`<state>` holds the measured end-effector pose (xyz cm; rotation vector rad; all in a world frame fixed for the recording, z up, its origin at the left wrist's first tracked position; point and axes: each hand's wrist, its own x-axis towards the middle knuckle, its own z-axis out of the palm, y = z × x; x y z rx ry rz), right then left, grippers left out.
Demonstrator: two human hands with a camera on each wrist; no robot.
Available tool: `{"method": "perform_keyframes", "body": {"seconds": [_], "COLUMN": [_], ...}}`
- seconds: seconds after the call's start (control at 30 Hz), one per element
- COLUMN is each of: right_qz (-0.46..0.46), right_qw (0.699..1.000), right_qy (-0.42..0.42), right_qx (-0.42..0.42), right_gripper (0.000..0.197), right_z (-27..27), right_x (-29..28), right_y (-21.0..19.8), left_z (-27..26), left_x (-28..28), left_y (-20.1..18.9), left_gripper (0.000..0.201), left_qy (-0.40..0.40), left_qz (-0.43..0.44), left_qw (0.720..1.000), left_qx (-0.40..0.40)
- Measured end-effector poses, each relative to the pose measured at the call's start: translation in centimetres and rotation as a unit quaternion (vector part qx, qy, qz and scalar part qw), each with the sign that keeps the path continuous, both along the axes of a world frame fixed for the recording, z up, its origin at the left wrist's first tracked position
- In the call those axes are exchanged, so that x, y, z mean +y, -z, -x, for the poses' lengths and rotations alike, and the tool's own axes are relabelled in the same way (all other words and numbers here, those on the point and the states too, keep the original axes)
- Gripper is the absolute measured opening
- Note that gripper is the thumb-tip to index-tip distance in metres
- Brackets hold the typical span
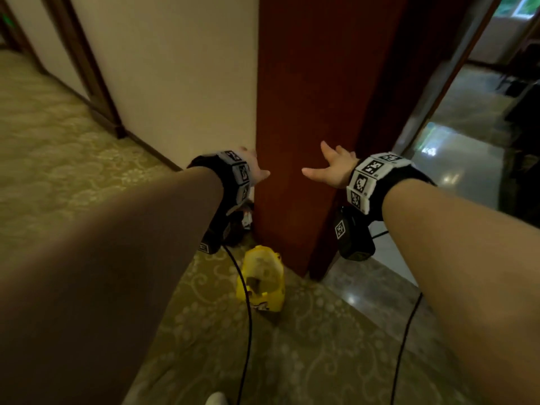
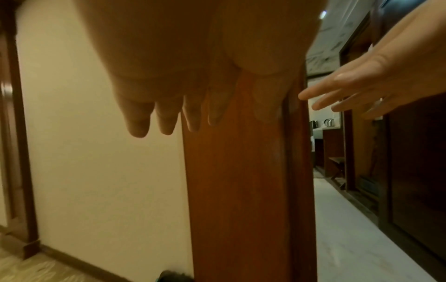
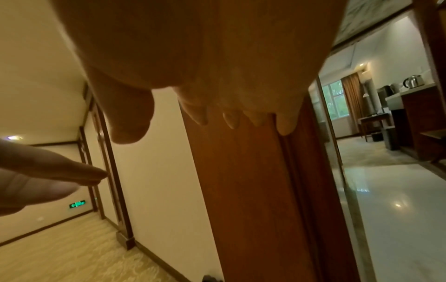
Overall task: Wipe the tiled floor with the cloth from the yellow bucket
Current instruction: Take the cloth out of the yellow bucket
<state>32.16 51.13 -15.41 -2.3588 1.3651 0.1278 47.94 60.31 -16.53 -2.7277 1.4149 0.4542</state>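
The yellow bucket (image 1: 263, 279) stands on the carpet at the foot of a wooden door post, below and between my hands. Something pale and dark lies inside it; I cannot tell if it is the cloth. The glossy tiled floor (image 1: 455, 159) begins right of the post, through the doorway. My left hand (image 1: 255, 171) is held out in the air with straight, spread fingers (image 2: 166, 122) and holds nothing. My right hand (image 1: 330, 168) is likewise out in front of the post, its fingers (image 3: 229, 120) spread and bare. Both hands hover well above the bucket.
The red-brown door post (image 1: 306, 112) rises straight ahead, with a cream wall (image 1: 175, 68) to its left. Patterned carpet (image 1: 58, 171) covers the corridor. Two black cables (image 1: 248, 331) hang from my wrists. A counter with a kettle (image 3: 414, 81) stands in the room beyond.
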Motion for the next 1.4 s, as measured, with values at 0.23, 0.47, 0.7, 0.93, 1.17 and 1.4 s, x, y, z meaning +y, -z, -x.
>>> {"method": "perform_keyframes", "body": {"seconds": [0.23, 0.47, 0.7, 0.93, 1.17, 1.4], "right_qz": [-0.077, -0.185, -0.244, -0.329, -0.367, -0.362], "right_qw": [0.995, 0.978, 0.96, 0.929, 0.902, 0.888], "right_qy": [-0.027, -0.026, -0.037, -0.042, -0.062, -0.138], "right_qx": [0.061, 0.097, 0.129, 0.163, 0.218, 0.249], "right_gripper": [0.071, 0.067, 0.061, 0.047, 0.041, 0.039], "right_z": [-9.1, -12.0, -16.0, -19.6, -22.1, -24.4], "right_x": [-1.7, -7.4, -15.5, -17.9, -18.6, -17.5], "right_y": [6.9, 15.0, 25.5, 39.9, 56.3, 71.9], "left_z": [-10.0, -12.8, -15.8, -17.2, -19.0, -19.9], "left_x": [-2.0, -5.9, -13.9, -18.6, -21.2, -22.8], "left_y": [7.5, 14.6, 24.9, 38.8, 53.7, 65.3], "left_gripper": [0.028, 0.042, 0.046, 0.051, 0.059, 0.056], "left_qy": [0.05, 0.02, 0.022, 0.01, 0.033, 0.083], "left_qz": [-0.126, -0.109, -0.182, -0.25, -0.29, -0.332], "left_qw": [0.991, 0.989, 0.974, 0.951, 0.936, 0.923], "left_qx": [0.02, 0.096, 0.133, 0.179, 0.197, 0.176]}}
